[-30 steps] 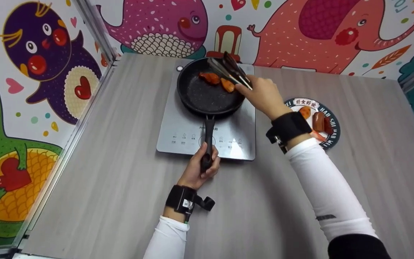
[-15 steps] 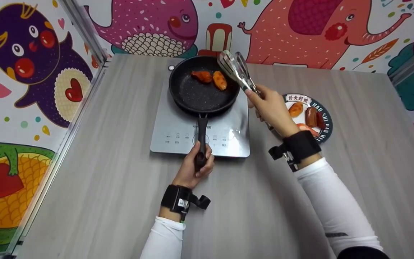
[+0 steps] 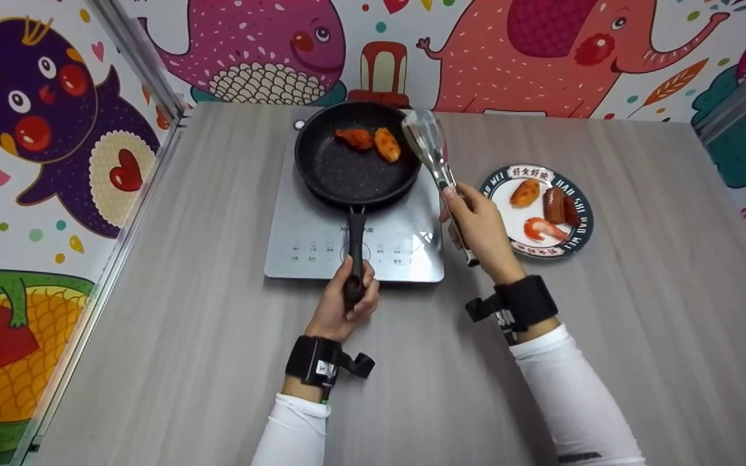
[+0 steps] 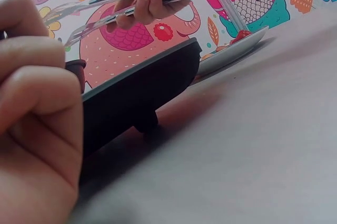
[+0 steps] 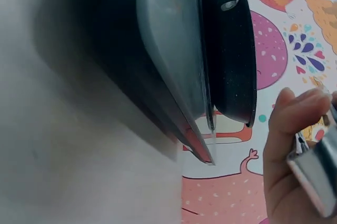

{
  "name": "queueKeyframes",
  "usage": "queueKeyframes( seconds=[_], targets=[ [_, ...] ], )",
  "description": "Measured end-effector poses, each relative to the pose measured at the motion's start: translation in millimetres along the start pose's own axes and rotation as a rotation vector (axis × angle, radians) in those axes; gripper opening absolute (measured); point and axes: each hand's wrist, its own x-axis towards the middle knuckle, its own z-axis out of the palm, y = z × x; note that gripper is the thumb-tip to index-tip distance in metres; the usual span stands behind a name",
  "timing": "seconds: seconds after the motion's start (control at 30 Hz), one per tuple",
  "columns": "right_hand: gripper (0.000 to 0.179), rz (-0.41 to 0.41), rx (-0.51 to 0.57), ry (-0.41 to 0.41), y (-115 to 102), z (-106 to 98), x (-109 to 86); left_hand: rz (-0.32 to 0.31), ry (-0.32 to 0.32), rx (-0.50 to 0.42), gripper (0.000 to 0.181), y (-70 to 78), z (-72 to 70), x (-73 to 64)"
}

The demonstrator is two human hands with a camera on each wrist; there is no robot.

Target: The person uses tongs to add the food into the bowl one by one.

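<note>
My left hand grips the handle of a black frying pan, which stands on a silver induction cooker. Two browned pieces lie in the upper part of the pan: a darker reddish piece of meat and an orange chicken wing. In my right hand is a pair of metal tongs, held over the pan's right rim with nothing seen between their ends. The right wrist view shows the curled fingers around the tongs, with the pan's side beyond.
Right of the cooker sits a round plate with a dark patterned rim. On it lie a chicken wing, a shrimp, a sausage piece and a dark red piece. Cartoon-printed walls border the table.
My right hand has drawn the tongs back from the food toward the pan's right rim and lower. The two pieces stay in the pan. The left hand keeps its hold.
</note>
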Motion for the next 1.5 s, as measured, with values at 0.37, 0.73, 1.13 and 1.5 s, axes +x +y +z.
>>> queueKeyframes(
  seconds=[0.37, 0.73, 1.13, 1.5],
  targets=[
    [0.030, -0.004, 0.379, 0.098, 23, 11, -14.7, 0.004, 0.007, 0.019, 0.040, 0.9, -1.9, -1.1],
    [0.045, 0.050, 0.499, 0.143, 56, 10, -8.6, 0.008, 0.013, 0.007, 0.041, -1.7, -1.2, -0.9],
    [0.049, 0.082, 0.683, 0.191, 68, 8, -7.2, 0.010, 0.011, 0.022, 0.041, -2.1, -0.2, -0.2],
    [0.043, 0.070, 0.986, 0.101, 71, 7, -3.4, 0.008, 0.002, 0.022, 0.040, -2.0, -1.5, 0.3]
  ],
)
